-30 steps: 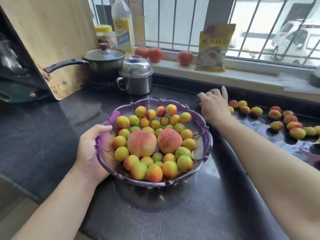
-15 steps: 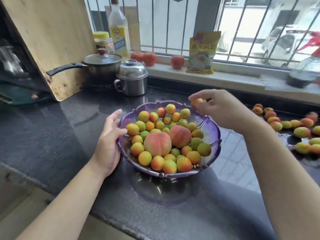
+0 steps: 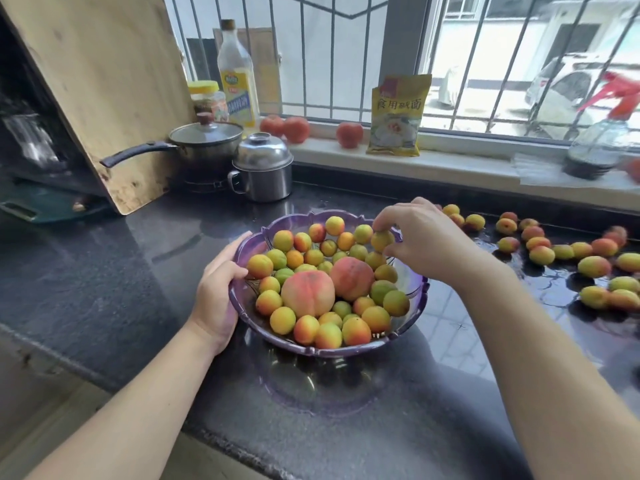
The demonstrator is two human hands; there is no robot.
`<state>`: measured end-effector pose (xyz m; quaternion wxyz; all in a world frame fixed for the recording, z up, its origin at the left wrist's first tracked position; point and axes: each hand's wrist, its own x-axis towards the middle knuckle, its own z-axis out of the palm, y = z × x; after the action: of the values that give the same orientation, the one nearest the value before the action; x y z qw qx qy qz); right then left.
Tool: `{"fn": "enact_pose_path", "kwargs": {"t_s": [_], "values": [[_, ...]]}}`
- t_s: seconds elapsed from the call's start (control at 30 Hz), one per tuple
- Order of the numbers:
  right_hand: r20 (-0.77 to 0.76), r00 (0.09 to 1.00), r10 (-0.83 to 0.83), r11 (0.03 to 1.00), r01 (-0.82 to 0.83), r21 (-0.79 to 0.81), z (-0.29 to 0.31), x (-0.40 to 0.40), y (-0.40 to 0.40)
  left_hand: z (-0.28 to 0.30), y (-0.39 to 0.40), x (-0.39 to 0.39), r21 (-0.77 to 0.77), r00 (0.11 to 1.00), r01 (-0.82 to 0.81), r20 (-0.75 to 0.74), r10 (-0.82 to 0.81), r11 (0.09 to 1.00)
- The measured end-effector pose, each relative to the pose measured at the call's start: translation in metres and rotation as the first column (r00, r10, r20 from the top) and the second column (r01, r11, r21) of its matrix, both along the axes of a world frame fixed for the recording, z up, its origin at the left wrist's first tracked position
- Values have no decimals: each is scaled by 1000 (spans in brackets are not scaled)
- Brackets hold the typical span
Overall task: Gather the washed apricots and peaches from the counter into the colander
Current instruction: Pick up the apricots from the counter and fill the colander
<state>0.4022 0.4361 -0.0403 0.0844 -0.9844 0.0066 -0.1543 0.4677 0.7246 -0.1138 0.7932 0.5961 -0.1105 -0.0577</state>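
Right hand [image 3: 424, 242] pinches one apricot [image 3: 382, 240] in its fingertips at the colander's 1 o'clock rim, just over the pile; left hand [image 3: 216, 292] grips the colander [image 3: 242, 308] at its 9 o'clock edge, thumb hooked over the rim. Colander sits mid-bench, full of apricots plus two peaches [image 3: 308, 293] in the middle. Loose apricots [image 3: 541, 255] lie scattered on the wet bench [image 3: 104, 271] toward 3 o'clock, well apart from the colander. Step in hand looks like the drop. To do it well: lower the fruit into the gap by the far rim before letting go, not from height, so it doesn't bounce out or bruise; keep it off the top of the heap, where it could roll. Left hand should hold the rim firm since the wet bench may let the colander slide. Then reach to 3 o'clock, nearest fruit first.
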Motion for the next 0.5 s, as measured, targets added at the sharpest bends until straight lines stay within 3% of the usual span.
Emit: {"fn": "enact_pose_path", "kwargs": {"t_s": [0.27,0.37,0.43,0.5], "values": [[49,999,-6,1000,6,-7,-7,7,2,-2,1,3,-2,1000,4,7,-4,1000],[4,1000,6,1000,-6,30,-9,10,0,-4,1,3,-7,1000,6,24,-6,1000],[-7,999,34,992,-33,121,-5,9,-5,-5,1,5,-6,999,8,32,-8,1000],[84,996,-25,951,-2,310,2,9,-19,-6,0,7,-1,999,17,36,-17,1000]]}}
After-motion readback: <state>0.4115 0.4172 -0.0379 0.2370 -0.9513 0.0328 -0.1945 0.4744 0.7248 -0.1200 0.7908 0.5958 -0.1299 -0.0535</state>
